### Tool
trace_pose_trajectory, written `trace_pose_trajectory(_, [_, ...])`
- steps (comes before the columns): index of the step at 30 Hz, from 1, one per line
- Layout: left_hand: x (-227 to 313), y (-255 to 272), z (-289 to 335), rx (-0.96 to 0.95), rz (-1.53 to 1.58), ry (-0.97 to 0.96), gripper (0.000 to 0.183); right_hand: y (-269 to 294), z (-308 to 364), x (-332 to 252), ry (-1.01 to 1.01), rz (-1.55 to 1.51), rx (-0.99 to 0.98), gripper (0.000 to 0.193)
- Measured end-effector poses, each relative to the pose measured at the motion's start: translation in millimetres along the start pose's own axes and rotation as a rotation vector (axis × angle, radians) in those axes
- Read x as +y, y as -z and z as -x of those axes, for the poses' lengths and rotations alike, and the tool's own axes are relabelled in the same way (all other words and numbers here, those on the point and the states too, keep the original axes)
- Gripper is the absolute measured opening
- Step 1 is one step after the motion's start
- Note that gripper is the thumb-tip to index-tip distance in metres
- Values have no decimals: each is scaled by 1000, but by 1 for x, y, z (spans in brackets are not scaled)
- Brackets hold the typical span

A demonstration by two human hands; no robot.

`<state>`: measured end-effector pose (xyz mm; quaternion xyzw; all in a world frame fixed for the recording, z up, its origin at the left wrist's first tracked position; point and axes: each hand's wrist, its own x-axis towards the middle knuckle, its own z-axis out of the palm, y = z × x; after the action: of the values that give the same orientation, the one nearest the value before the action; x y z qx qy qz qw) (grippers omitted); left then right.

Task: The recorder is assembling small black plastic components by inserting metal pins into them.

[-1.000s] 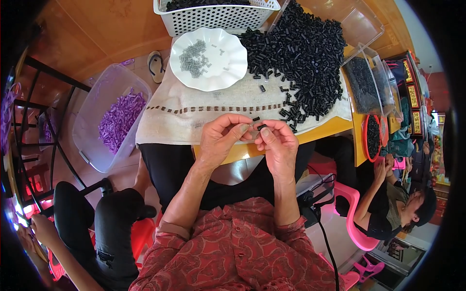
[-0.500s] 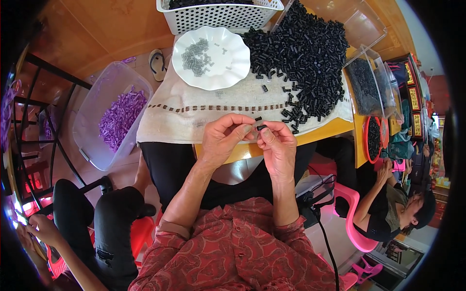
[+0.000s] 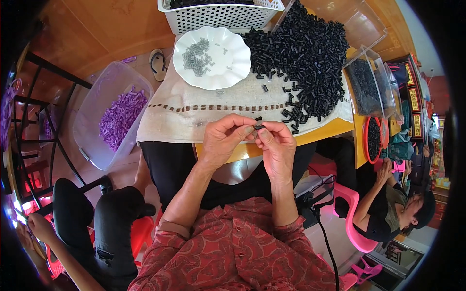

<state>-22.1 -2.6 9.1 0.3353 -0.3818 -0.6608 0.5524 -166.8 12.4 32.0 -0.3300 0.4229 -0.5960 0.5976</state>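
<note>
Partly hidden | black piece (image 3: 260, 127) in right hand (image 3: 278, 145) | basket (image 3: 218, 20) cropped

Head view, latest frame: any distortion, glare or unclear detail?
Head view: dark rim, seated person at right appears tipped sideways; head view: glare at far left; head view: left hand and right hand clear, black pieces between them too small for detail.

Bright, fairly even light showed the bare left hand (image 3: 224, 140) and bare right hand (image 3: 277, 153) clearly. White glare flared at the far left; brown wooden panelling (image 3: 97, 24) bent toward the black, vignetted rim.
</note>
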Motion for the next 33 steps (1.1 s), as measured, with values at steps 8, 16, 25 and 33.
trace_pose_trajectory(8, [3, -4, 1, 22, -5, -48, 13, -2, 2, -1, 39, 43, -13, 18])
trace_pose_trajectory(16, [5, 3, 4, -154, 73, -66, 14, 4, 21, -1, -30, -23, -20, 16])
trace_pose_trajectory(25, [6, -2, 4, -200, 83, 21, 17, 7, 27, 4, -122, -128, -18, 14])
trace_pose_trajectory(33, [7, -4, 4, -197, 32, 47, 19, 5, 24, -1, -99, -66, -6, 15])
